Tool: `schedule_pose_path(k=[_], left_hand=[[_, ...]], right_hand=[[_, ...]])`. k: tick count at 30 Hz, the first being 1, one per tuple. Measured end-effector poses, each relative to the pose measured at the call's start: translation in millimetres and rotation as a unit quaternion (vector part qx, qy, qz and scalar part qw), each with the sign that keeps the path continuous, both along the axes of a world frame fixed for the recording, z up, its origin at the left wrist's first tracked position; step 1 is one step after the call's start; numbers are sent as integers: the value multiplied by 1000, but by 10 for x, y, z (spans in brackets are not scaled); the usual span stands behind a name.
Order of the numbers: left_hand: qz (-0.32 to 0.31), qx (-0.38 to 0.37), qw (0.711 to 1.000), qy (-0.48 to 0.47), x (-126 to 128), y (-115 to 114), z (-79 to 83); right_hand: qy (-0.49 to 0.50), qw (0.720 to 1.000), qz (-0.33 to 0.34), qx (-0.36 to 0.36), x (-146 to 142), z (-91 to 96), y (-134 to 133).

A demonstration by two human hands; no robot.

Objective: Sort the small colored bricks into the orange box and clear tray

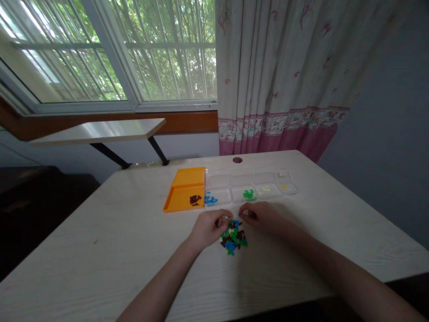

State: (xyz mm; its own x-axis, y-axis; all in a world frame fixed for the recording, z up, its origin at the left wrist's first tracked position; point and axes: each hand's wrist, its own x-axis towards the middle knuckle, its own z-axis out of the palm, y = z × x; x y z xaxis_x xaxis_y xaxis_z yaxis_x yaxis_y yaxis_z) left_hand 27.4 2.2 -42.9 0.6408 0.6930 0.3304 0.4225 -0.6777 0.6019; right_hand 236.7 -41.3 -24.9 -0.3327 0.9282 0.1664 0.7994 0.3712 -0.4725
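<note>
A mixed pile of small plastic pieces in blue, green, dark brown and pale yellow lies on the table. My left hand is pinched at the pile's upper left edge. At its upper right, my right hand is also pinched, fingertips close to the pile. Whatever either pinch holds is too small to make out. Beyond my hands, an open orange box contains dark brown pieces. Beside it, clear boxes contain blue pieces, green pieces, pale yellow pieces and deeper yellow pieces.
The pale wood-grain table has a round cable hole near its back edge. A raised shelf on black brackets stands at the back left. Behind are a barred window and a patterned curtain.
</note>
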Motion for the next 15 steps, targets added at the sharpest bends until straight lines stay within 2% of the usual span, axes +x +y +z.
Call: schedule_pose_path(k=[6,15], left_hand=[[-16,3,1000,2,36,-34,9],[1,7,1000,10,42,-48,24]], right_hand=[[61,998,4,12,-98,-70,1],[68,998,12,-2,-120,-75,-11]])
